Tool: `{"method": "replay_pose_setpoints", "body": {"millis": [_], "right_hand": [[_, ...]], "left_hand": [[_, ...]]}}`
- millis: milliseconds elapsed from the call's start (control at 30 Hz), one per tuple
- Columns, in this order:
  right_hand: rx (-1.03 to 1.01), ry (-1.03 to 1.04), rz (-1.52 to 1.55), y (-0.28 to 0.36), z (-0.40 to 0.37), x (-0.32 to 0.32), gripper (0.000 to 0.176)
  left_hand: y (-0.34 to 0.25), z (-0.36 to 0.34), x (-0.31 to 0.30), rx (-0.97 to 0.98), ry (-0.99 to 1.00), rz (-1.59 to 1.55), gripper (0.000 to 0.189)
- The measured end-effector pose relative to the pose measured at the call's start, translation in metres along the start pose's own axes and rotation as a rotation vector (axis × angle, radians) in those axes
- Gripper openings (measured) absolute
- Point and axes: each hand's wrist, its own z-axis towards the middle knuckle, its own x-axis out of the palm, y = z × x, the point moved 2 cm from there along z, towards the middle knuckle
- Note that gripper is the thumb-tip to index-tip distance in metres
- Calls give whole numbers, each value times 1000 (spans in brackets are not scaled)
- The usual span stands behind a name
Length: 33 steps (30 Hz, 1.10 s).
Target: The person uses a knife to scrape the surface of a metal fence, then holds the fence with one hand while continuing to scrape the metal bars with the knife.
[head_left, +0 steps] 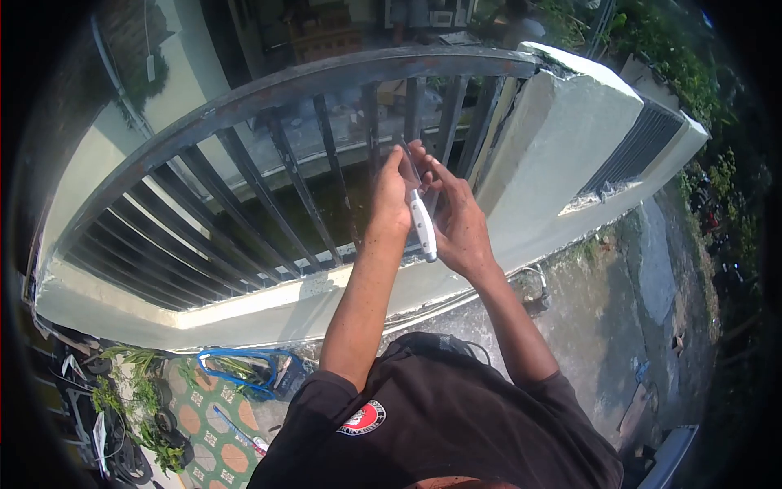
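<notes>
1. So the knife [423, 226] is right in the middle, up between the two hands, over the near side of the railing. White handle with small rivets, butt end towards the wearer, and a thin blade pointing away, partly lost among the fingers.

2. The left hand [393, 196] is half curled, thumb up, right beside the blade and the top of the handle. The fingertips show on the blade's far side.

3. The right hand [464, 228] is kinda cupped on the other side, fingers bent and reaching in towards the left one, base of the thumb close to the handle. Both are around the knife, but honestly can't tell which one has the real grip or how tight.

4. Behind them is the dark metal railing [326, 171], upright bars under a curved top rail with worn paint. It sits on a low pale wall [269, 314], with a chunky white pillar [562, 122] to the right.

5. Below the hands is the wearer's black T-shirt [456, 416], round red and white badge [361, 418] on it.

6. Lower left there's a blue-framed thing [244, 364], patterned tiles [216, 420] and some plants [145, 399]. Right side is rough concrete ground [590, 326].
</notes>
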Motion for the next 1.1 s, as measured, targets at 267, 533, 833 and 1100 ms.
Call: {"method": "replay_pose_setpoints", "body": {"millis": [267,533,833,1100], "right_hand": [[-480,-71,40,-11,3,3,30],[-439,-71,36,5,16,1,7],[-417,-155,-65,4,14,20,13],[-462,-290,-42,27,35,5,14]], "left_hand": [[7,-18,2,-3,39,-1,38],[16,-19,-28,13,234,126,47],[34,-11,-50,-57,382,-216,37],[13,-8,-19,-35,462,-262,33]]}}
